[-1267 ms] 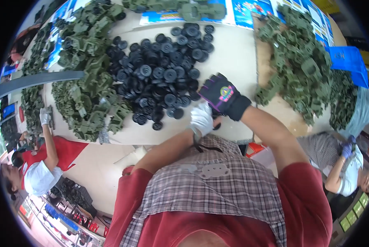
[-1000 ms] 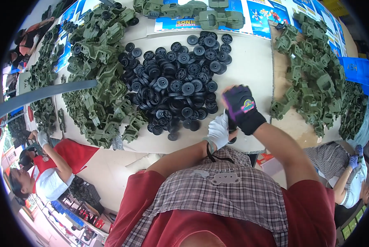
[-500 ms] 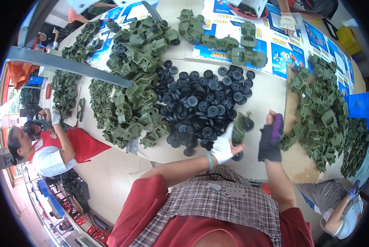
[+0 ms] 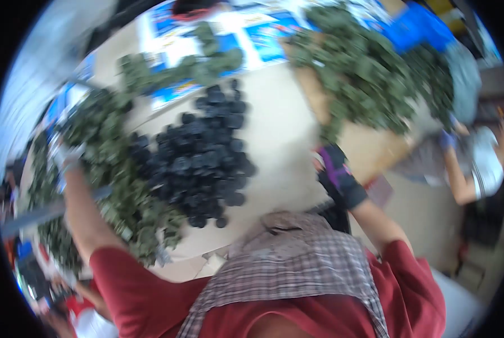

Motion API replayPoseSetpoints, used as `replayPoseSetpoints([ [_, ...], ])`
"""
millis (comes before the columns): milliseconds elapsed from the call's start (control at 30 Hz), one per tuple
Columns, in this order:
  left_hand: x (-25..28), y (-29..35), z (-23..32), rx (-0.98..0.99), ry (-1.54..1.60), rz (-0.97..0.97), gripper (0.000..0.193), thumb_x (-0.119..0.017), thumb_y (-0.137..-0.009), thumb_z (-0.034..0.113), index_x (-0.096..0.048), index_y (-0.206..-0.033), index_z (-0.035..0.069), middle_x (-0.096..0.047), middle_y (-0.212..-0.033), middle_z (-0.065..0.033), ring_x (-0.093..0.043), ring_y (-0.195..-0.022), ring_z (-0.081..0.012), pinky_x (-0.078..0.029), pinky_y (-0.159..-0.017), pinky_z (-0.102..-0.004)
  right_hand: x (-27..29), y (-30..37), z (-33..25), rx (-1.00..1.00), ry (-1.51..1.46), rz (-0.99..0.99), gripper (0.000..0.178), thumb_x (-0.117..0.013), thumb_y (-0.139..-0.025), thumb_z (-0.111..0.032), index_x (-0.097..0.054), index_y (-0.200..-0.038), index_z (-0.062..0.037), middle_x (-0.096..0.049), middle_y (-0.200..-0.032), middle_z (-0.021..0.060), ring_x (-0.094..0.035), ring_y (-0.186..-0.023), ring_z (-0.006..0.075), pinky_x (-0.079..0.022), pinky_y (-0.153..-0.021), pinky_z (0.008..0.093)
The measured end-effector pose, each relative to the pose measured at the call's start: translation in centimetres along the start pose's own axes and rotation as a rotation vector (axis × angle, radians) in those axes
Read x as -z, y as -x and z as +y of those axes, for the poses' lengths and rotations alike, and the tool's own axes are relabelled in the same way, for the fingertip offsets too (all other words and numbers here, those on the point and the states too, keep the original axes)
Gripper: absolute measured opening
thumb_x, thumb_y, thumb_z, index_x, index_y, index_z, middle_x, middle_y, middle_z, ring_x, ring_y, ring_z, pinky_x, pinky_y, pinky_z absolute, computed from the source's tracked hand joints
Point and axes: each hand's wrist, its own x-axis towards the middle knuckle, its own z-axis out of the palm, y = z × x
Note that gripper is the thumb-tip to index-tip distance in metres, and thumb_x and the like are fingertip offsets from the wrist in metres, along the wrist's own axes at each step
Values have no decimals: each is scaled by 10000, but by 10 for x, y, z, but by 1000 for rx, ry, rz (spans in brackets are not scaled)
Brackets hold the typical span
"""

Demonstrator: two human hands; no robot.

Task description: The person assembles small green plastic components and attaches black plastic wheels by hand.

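The picture is blurred by motion. My left hand [image 4: 66, 153], in a white glove, is stretched out to the left over the heap of olive-green plastic vehicle parts [image 4: 102, 124]. Whether its fingers hold anything is smeared. My right hand [image 4: 341, 173], in a black and purple glove, is near the table's front edge, right of the bare stretch; its fingertips show, but their grip is unclear. Between my hands lies a pile of small black toy wheels [image 4: 195, 158]. Several green vehicle pieces [image 4: 207, 62] stand in a row beyond the wheels.
A second heap of green parts [image 4: 359, 73] covers the table's right side, with a blue bin [image 4: 418, 28] behind it. A grey metal bar [image 4: 55, 211] crosses at the left. Printed blue-and-white sheets [image 4: 263, 42] lie at the back. A co-worker [image 4: 480, 160] is at the right.
My view has swung to the right. My left hand has moved away from the green vehicle with black wheels, out to the far left. My right hand has come closer to the table's edge.
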Motion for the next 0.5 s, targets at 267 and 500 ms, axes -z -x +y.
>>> replayPoseSetpoints([
  [267,3,122,-81,-552,-323,-164,507,-663,-1038,115,-526,-1519,34,-633,-1464,-147,-623,-1336,-301,-518,-1128,-472,-24,-44,90,-453,52,178,644,-798,-910,-271,-552,-1421,35,-613,-1354,276,-595,-1241,450,-486,-1059,519],
  [500,-130,392,-276,-417,-852,-698,302,-651,-1023,3,-689,-1322,13,-743,-1277,-107,-703,-1146,-179,-566,-1028,-331,-69,-34,91,-703,-465,226,844,-811,-934,-287,-402,-1579,72,-578,-1458,272,-564,-1363,391,-453,-1154,468],
])
